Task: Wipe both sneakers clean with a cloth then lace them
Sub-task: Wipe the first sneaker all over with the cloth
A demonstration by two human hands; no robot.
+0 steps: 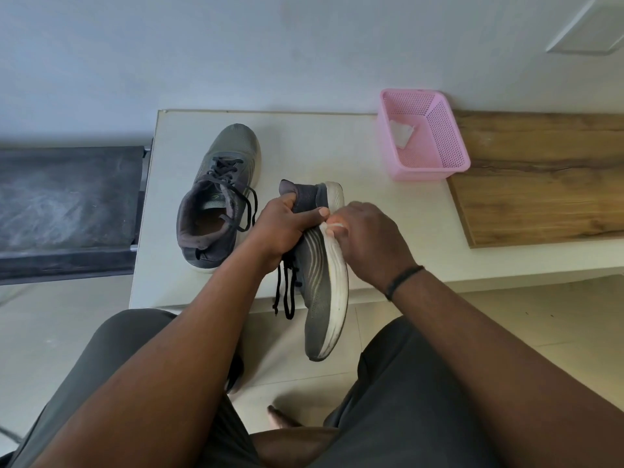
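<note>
My left hand (282,228) grips a grey sneaker (319,285) by its heel collar and holds it on its side above the table edge, toe toward me. Its black laces (285,292) hang loose below. My right hand (366,241) pinches a small white cloth (332,227) against the sneaker's white sole near the heel; most of the cloth is hidden under my fingers. The second grey sneaker (219,194) stands upright on the white table (337,146) to the left, toe pointing away, with black laces threaded through it.
A pink mesh basket (422,133) sits at the table's back right with a white cloth (401,132) inside. A wooden board (540,177) lies to the right. A dark bench (67,204) stands left of the table. My knees are below.
</note>
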